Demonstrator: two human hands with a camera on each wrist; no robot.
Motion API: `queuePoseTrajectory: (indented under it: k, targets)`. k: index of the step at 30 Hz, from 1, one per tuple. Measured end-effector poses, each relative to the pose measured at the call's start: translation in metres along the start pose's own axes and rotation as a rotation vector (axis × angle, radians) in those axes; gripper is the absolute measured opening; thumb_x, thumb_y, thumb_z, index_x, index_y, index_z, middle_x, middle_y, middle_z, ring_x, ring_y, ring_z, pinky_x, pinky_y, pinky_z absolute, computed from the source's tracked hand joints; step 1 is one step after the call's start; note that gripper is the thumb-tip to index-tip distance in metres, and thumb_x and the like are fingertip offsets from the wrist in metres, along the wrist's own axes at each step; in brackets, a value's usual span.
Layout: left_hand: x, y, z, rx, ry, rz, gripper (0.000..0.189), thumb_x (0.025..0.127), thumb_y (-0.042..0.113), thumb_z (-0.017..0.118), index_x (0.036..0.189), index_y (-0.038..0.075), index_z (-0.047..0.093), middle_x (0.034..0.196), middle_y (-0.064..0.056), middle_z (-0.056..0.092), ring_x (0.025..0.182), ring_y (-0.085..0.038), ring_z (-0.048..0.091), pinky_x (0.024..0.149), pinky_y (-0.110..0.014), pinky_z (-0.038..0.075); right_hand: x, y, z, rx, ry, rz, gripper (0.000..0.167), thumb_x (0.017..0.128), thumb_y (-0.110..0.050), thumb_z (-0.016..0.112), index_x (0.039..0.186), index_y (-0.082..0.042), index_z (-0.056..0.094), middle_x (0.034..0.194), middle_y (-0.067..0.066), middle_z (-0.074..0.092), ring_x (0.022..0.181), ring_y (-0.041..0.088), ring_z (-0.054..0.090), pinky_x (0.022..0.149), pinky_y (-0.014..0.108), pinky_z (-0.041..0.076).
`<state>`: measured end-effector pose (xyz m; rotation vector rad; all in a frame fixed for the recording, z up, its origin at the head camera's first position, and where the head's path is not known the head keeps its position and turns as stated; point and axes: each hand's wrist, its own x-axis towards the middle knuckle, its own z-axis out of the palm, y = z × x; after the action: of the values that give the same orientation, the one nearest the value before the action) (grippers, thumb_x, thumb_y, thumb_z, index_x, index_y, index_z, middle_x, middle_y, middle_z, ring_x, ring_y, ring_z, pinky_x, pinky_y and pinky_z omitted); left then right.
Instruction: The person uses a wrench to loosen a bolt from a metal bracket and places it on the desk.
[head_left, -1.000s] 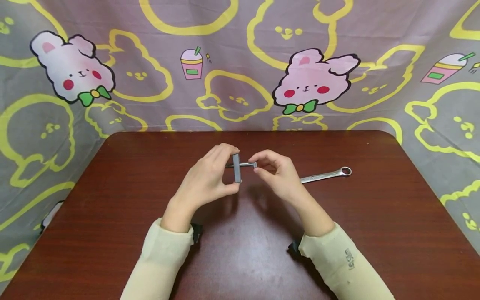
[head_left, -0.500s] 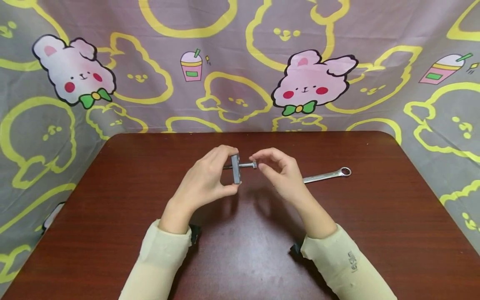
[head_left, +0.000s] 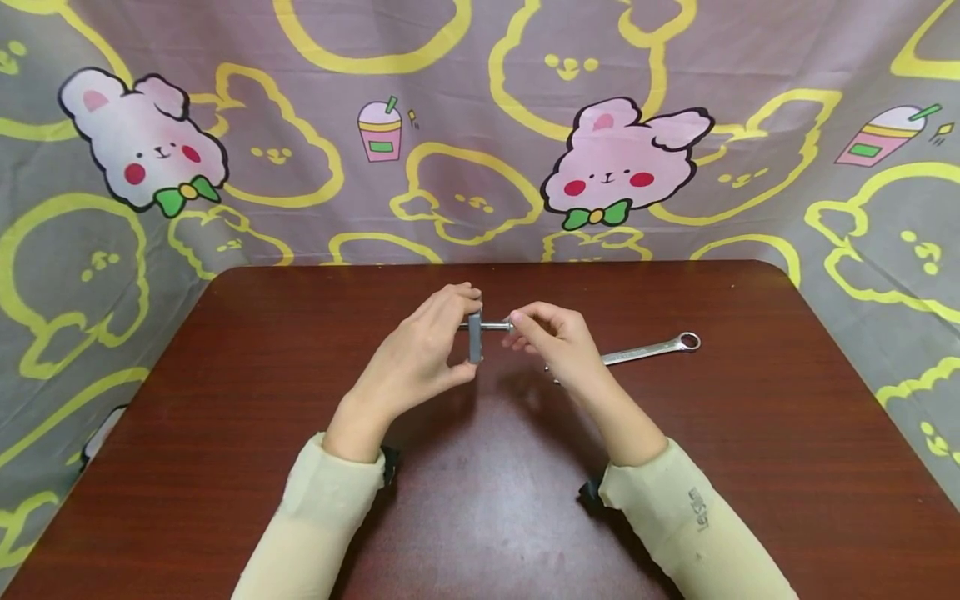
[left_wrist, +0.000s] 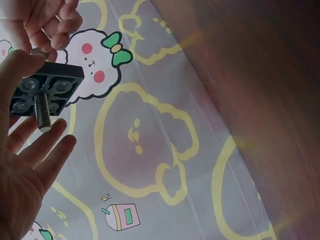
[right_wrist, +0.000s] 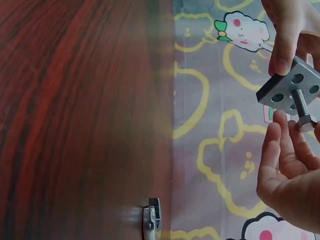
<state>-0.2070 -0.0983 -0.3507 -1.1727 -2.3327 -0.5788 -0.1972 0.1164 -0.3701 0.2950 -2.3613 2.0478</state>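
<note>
Above the worktop (head_left: 480,517): the grey square plate (head_left: 476,339), standing on edge in the grip of my left hand (head_left: 412,354), my fingers along its top edge and my thumb at its bottom edge.
Through the plate's middle: a steel bolt (head_left: 493,326), its hex head out to the right of the plate and its threaded end coming out on the left.
Plate's two faces: the one on the bolt-head side flat, with round holes about the bolt; the other ribbed, with rings near the corners.
Right of the plate: my right hand (head_left: 558,342), thumb and fingers pinching the bolt at its head, apart from the plate itself.
Farther right of the plate: a wrench (head_left: 652,350) lying on the worktop, its ring end away from the plate, its shank partly hidden behind my right hand.
Nearer me than the plate: my pale sleeves (head_left: 307,529), something dark at each cuff.
Beyond the plate: a hanging cloth (head_left: 465,67) with yellow outlines, rabbit faces and pink cups.
</note>
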Motion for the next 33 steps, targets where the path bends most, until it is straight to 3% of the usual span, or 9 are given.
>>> queuePoseTrajectory:
  k: [6,14,18,23,28,33]
  targets:
    - [-0.001,0.002,0.000,-0.018,-0.008,-0.008,0.061,0.066,0.006,0.084,0.118,-0.002,0.053,0.130,-0.019,0.058,0.138,-0.031,0.048,0.112,-0.038,0.044,0.001,0.001,0.001,0.113,-0.036,-0.007,0.026,0.099,-0.010,0.056,0.108,0.014,0.061,0.073,-0.001,0.070,0.072,0.013,0.071,0.074,0.031,0.061]
    - [-0.001,-0.005,0.000,-0.177,0.002,0.004,0.063,0.067,0.005,0.082,0.120,0.000,0.048,0.126,-0.013,0.053,0.131,-0.025,0.055,0.095,-0.034,0.055,0.001,-0.001,0.000,0.145,-0.059,-0.066,0.025,0.096,-0.001,0.058,0.114,0.017,0.060,0.079,-0.006,0.072,0.075,0.009,0.072,0.076,0.030,0.060]
    - [-0.002,-0.012,0.002,-0.254,-0.007,-0.040,0.066,0.066,0.007,0.084,0.121,0.001,0.048,0.126,-0.011,0.054,0.126,-0.024,0.058,0.096,-0.035,0.054,0.001,0.002,-0.002,0.057,-0.053,-0.127,0.022,0.093,0.000,0.062,0.113,0.009,0.064,0.093,0.003,0.073,0.083,0.009,0.070,0.080,0.027,0.059]
    - [-0.001,-0.018,0.005,-0.274,-0.014,-0.080,0.067,0.065,0.012,0.085,0.121,0.002,0.050,0.121,-0.008,0.057,0.110,-0.021,0.061,0.092,-0.035,0.053,0.004,0.007,-0.003,-0.032,-0.039,-0.196,0.021,0.089,0.001,0.067,0.109,0.004,0.068,0.104,0.019,0.070,0.088,0.007,0.065,0.080,0.020,0.053]
    - [0.002,-0.021,0.005,-0.289,-0.032,-0.113,0.067,0.064,0.017,0.087,0.120,0.003,0.053,0.111,-0.005,0.059,0.098,-0.017,0.061,0.088,-0.034,0.052,0.004,0.009,-0.002,0.000,-0.046,-0.213,0.022,0.086,0.006,0.068,0.108,0.006,0.067,0.101,0.011,0.072,0.086,0.007,0.065,0.077,0.021,0.053]
    - [0.005,-0.023,0.004,-0.320,-0.053,-0.135,0.066,0.064,0.019,0.087,0.119,0.003,0.053,0.110,-0.003,0.061,0.099,-0.018,0.063,0.090,-0.034,0.053,0.004,0.009,-0.001,0.071,-0.040,-0.227,0.027,0.086,0.012,0.064,0.112,0.007,0.064,0.105,0.011,0.073,0.087,0.008,0.067,0.079,0.022,0.055]
